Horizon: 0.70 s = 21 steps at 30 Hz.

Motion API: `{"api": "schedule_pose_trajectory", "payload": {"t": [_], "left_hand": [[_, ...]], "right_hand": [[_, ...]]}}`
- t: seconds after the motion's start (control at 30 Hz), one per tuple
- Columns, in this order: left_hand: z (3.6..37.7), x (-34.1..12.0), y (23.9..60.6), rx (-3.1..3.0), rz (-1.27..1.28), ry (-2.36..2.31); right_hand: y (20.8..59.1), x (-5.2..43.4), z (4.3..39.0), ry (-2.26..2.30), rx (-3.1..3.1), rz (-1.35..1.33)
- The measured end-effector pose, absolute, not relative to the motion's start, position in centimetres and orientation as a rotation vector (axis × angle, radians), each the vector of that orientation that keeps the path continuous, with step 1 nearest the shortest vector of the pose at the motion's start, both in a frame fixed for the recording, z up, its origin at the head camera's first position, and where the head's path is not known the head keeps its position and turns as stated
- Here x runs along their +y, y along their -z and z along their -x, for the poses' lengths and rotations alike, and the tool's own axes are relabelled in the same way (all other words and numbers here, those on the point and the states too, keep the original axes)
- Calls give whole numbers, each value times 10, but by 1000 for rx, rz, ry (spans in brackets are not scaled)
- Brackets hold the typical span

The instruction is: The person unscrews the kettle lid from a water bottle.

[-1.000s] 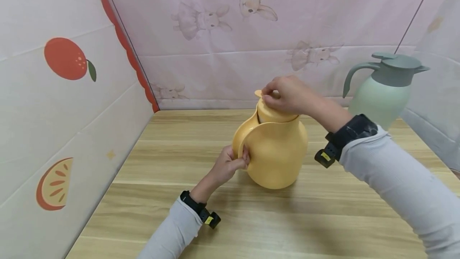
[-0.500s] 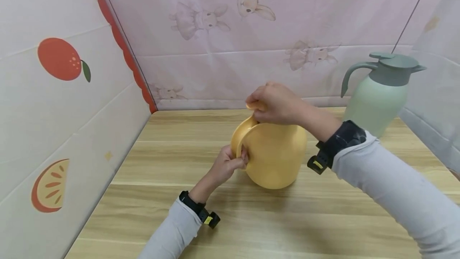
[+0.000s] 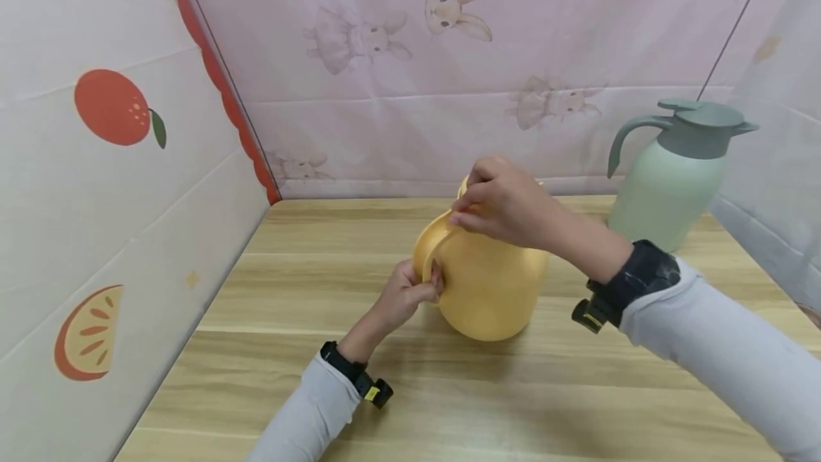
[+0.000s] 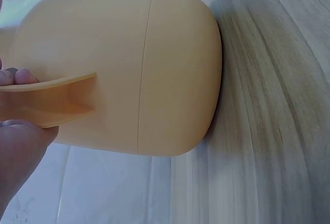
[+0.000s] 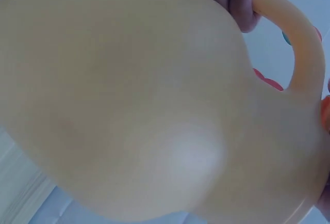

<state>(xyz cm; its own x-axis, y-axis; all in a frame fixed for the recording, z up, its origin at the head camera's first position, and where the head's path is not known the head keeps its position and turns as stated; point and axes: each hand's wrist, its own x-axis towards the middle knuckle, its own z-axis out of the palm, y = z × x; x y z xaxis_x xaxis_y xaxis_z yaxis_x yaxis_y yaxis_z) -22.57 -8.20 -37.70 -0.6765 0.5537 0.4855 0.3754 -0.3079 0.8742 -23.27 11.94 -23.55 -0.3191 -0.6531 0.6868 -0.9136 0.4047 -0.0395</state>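
Note:
A yellow vacuum jug stands on the table, its handle toward the left in the head view. My left hand grips the handle, fingers and thumb wrapped round it. At the jug's top, my right hand has bent fingers on the lid, thumb and fingertips close to where the handle meets the neck. Most of the lid is hidden behind this hand. In the right wrist view the jug's body fills the frame, and only a bit of the right hand shows at the right edge.
A pale green vacuum jug with a grey-green lid and handle stands at the back right of the wooden table. Pink cloth with rabbit prints hangs behind, and a white fruit-printed cloth runs along the left.
My right hand has moved over the jug's top, turning with the lid, and now sits slightly lower. The lid sits lower than one second ago. The left hand and the jug's body stay put.

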Motion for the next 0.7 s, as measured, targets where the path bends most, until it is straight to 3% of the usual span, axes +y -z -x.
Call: {"api": "schedule_pose_trajectory", "payload": {"t": [0.7], "left_hand": [[225, -80, 380, 1811, -1199, -2129]], "right_hand": [[247, 160, 215, -792, -2016, -1332]]}}
